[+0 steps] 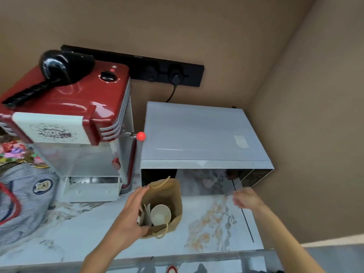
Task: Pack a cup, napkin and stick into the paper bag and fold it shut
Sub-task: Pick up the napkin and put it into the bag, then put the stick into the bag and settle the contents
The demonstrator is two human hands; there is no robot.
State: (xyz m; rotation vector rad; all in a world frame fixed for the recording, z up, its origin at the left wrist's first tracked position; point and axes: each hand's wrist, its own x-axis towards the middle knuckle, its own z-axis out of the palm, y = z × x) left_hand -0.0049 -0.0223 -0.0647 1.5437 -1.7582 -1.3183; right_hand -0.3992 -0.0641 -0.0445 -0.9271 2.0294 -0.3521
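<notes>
Paper bag (173, 196), brown kraft w/ twine handles, stands open on marble desk (206, 229) just in front of microwave (201, 134). Round white cup (160, 214) + folded napkin (146, 213) inside. Left hand (132, 215) grips bag's rim; right hand (245, 198) blurry, fingers apart, empty.

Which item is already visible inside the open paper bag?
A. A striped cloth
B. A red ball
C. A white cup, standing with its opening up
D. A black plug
C: the white cup stands mouth-up inside the paper bag, beside white folded paper, while the left hand holds the bag's rim open.
</notes>
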